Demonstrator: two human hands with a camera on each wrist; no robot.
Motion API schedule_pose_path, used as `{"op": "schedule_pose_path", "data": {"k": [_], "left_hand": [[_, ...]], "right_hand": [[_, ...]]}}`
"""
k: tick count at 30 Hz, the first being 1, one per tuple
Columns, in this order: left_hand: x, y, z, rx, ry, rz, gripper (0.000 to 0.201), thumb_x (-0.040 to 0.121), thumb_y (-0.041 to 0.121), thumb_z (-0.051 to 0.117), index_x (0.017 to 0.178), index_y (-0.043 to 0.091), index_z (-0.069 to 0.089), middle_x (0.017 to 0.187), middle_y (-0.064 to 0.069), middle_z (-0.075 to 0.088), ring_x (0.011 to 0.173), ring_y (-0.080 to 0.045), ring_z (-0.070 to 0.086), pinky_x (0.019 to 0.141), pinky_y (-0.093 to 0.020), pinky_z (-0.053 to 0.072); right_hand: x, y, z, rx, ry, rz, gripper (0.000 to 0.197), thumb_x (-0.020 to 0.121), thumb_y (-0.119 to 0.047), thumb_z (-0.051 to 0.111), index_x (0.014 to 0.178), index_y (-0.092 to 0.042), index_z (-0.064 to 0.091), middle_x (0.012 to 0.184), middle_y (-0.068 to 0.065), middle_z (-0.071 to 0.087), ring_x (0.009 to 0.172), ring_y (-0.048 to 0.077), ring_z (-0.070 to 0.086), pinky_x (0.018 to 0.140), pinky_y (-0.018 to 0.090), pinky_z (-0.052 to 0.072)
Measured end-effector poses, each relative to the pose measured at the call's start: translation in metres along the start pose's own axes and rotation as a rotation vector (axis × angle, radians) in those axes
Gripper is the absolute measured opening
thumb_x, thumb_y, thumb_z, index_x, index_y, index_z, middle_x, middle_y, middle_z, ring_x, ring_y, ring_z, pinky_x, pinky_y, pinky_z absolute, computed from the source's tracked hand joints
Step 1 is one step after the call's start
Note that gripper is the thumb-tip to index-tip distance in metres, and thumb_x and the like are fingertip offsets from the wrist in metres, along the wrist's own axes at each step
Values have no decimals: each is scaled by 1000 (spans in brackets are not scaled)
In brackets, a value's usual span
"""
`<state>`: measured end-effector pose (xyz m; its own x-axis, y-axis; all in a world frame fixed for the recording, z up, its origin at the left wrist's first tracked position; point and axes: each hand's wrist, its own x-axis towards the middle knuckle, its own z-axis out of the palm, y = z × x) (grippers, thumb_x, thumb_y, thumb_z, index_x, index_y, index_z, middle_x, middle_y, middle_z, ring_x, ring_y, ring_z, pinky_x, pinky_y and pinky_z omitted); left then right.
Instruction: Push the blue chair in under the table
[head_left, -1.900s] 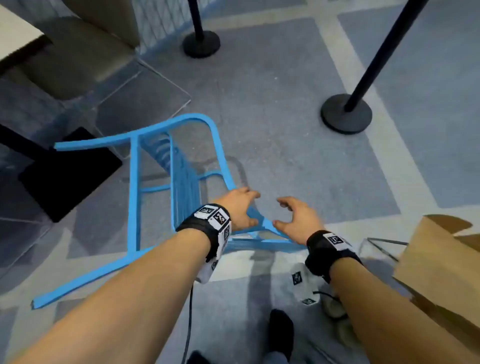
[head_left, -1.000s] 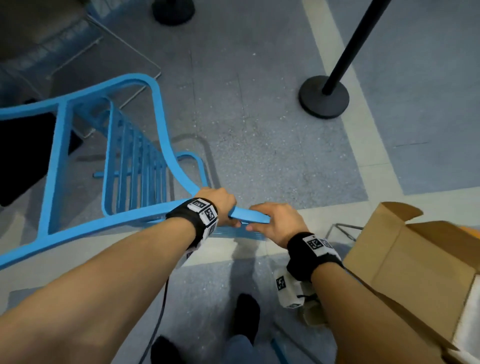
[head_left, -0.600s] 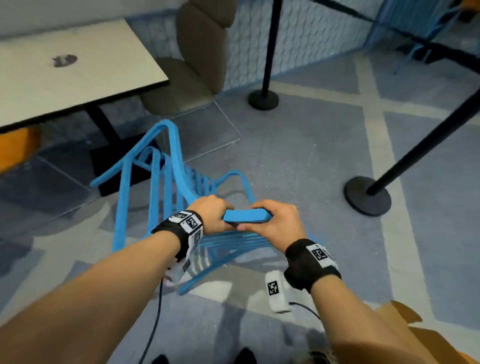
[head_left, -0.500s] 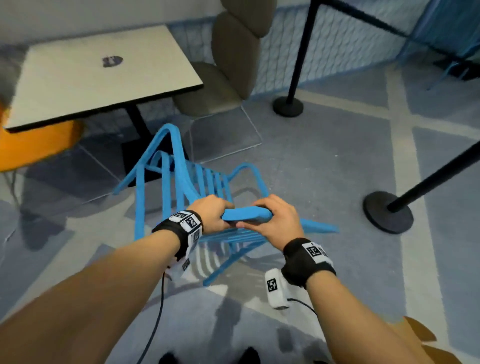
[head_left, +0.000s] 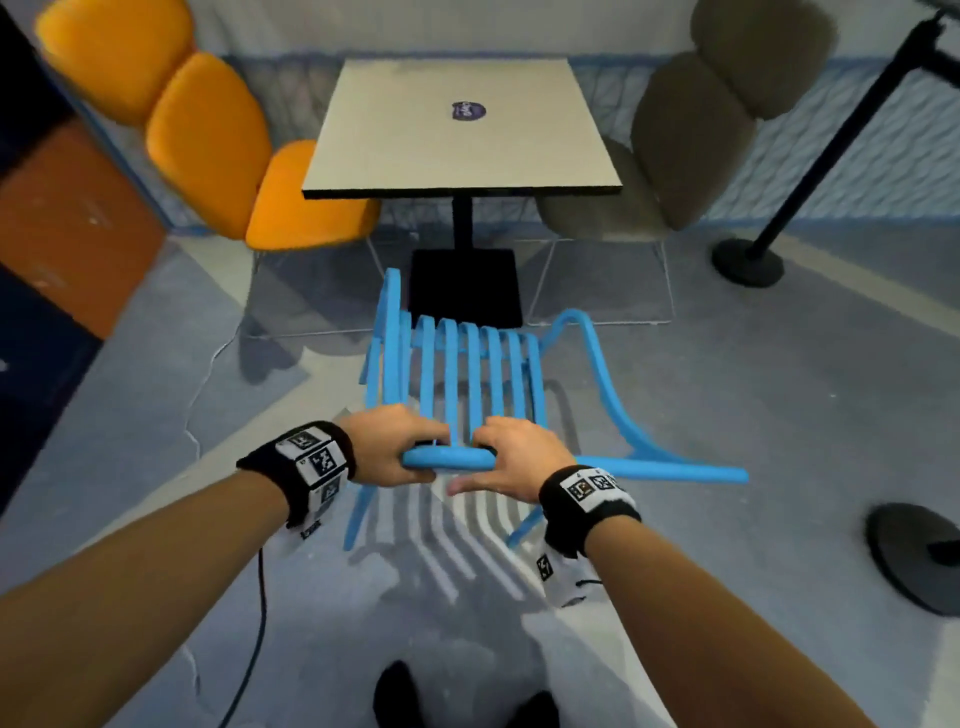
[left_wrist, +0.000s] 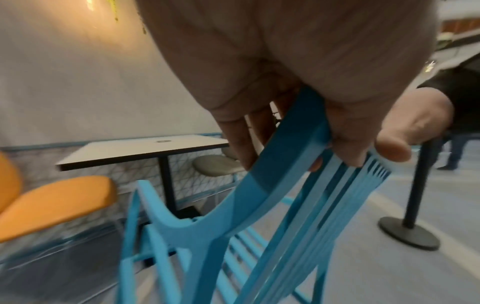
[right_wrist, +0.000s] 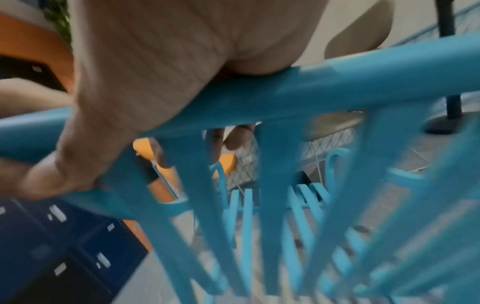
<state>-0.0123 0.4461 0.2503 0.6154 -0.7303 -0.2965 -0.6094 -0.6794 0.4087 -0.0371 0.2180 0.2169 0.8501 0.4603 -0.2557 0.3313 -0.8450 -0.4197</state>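
The blue chair (head_left: 478, 374) with slatted seat and back stands upright on the floor, its front facing the square pale table (head_left: 460, 130) on a black pedestal. My left hand (head_left: 395, 447) grips the top rail of the chair's back from the left, fingers curled over it; the left wrist view shows the blue chair (left_wrist: 272, 185) rail inside my left hand (left_wrist: 298, 123). My right hand (head_left: 514, 457) grips the same rail just to the right. In the right wrist view my right hand (right_wrist: 145, 92) wraps over the blue chair (right_wrist: 311, 92) rail. The seat's front edge is near the table's black base (head_left: 465, 286).
An orange padded chair (head_left: 218, 150) stands left of the table and a grey-brown padded chair (head_left: 696, 135) to its right. Black stanchion posts with round bases stand at right (head_left: 748, 265) and near right (head_left: 914, 551). Orange and dark blue cabinets (head_left: 62, 218) line the left.
The chair went from lying on the floor to upright, lifted by both hands on its back rail. It has swung round to face the table squarely.
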Motion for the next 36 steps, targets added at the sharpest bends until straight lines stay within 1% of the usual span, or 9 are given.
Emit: {"op": "schedule_pose_path", "data": {"k": [5, 12, 20, 23, 26, 29, 31, 33, 36], "left_hand": [[-108, -80, 34, -14, 13, -383, 16, 88, 31, 64, 100, 22, 60, 89, 0, 65, 86, -22, 62, 75, -33, 46], [-193, -133, 113, -110, -27, -659, 35, 93, 12, 55, 128, 19, 57, 120, -10, 65, 106, -31, 62, 89, -40, 48], [-191, -122, 140, 40, -15, -599, 38, 90, 4, 52, 125, 19, 57, 129, -7, 56, 118, -30, 54, 99, -39, 43], [-166, -95, 143, 108, -62, -669, 49, 95, 12, 53, 139, 33, 46, 147, 0, 42, 141, -31, 31, 114, -56, 22], [-148, -66, 141, 88, -109, -778, 54, 99, 27, 52, 148, 37, 32, 161, -1, 23, 150, -35, 10, 116, -66, 4], [-130, -44, 135, 94, -122, -796, 70, 92, 46, 60, 152, 33, 25, 161, -7, 23, 148, -36, 16, 118, -63, 9], [-110, -22, 132, 73, -84, -622, 80, 85, 60, 60, 152, 31, 27, 156, -5, 33, 142, -32, 31, 117, -56, 21], [-90, 6, 134, 2, -25, -487, 69, 88, 65, 52, 146, 32, 37, 142, -2, 50, 126, -27, 50, 108, -49, 36], [-75, 29, 141, -129, 38, -530, 53, 84, 73, 48, 120, 35, 57, 108, -1, 67, 99, -24, 59, 88, -42, 48]], "right_hand": [[27, -7, 35, -241, -178, 106, 23, 92, -51, 56, 105, -32, 62, 96, -1, 67, 90, 28, 64, 74, 39, 52], [53, -95, 101, -391, -259, 18, 16, 97, -33, 52, 109, -27, 60, 83, 0, 55, 76, 31, 60, 62, 35, 43], [14, -90, 114, -264, -305, 59, 24, 96, -51, 51, 110, -35, 60, 87, -3, 57, 86, 28, 67, 75, 39, 56], [0, -68, 101, -275, -330, 85, 26, 95, -54, 53, 110, -34, 62, 89, -4, 60, 90, 26, 67, 80, 40, 56], [-12, -47, 88, -211, -366, 128, 33, 87, -64, 61, 97, -34, 65, 86, -5, 65, 81, 20, 65, 68, 34, 53], [-24, -30, 78, -55, -360, 117, 51, 80, -74, 63, 103, -29, 71, 85, -4, 67, 79, 19, 64, 63, 31, 49], [-41, -12, 71, -12, -325, 164, 59, 76, -81, 58, 105, -31, 70, 87, -5, 67, 81, 19, 64, 65, 32, 50], [-64, 8, 68, -124, -292, 246, 63, 76, -87, 49, 99, -30, 64, 83, -5, 66, 74, 15, 63, 64, 34, 53], [-88, 21, 68, -153, -231, 286, 64, 79, -84, 47, 92, -23, 62, 76, -2, 61, 67, 16, 61, 63, 35, 55]]}}
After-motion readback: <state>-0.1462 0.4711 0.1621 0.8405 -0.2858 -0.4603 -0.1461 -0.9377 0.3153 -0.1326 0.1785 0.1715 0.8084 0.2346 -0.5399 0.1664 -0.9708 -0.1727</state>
